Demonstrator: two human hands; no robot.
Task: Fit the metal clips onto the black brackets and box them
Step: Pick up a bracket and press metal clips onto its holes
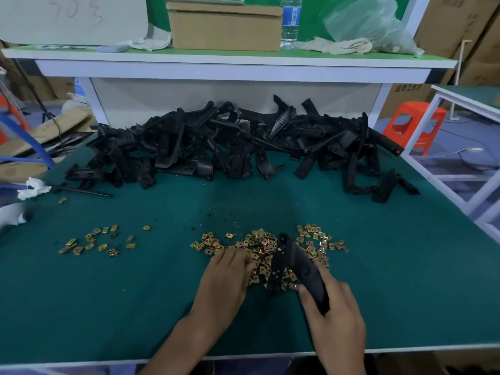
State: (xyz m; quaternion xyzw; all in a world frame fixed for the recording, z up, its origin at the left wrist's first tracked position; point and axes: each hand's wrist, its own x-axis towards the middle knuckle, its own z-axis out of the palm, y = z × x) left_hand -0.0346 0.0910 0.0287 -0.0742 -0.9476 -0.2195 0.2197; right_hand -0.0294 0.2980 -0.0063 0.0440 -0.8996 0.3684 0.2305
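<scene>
At the table's (135, 293) left edge lies a crumpled white tissue (32, 186), and just right of it a thin black rod (84, 191). Nearer the front, well apart from both, some loose clips (94, 240) are scattered, gold-coloured and flat on the green top.

Along the far edge, from left of the middle almost to the right corner, runs a heap (230, 147) of black brackets tangled over one another. On the shelf (216, 64) above it stands a cardboard box (224, 28) with its lid on.

Near the front edge, at the middle, the left hand (224, 274) lies palm down with its fingers bent into the left side of the main clip pile (262, 247). Whether they pinch a clip cannot be told, since the fingertips are hidden.

A bracket (296, 259) slants over the right part of the pile, far end up. The right hand (338, 315) is clamped on its near end, thumb across the top face and fingers wrapped beneath.

A water bottle (289, 23) stands just right of the box, and further right is a clear plastic bag (370, 25). Beyond the table's right edge stands an orange stool (414, 125).
</scene>
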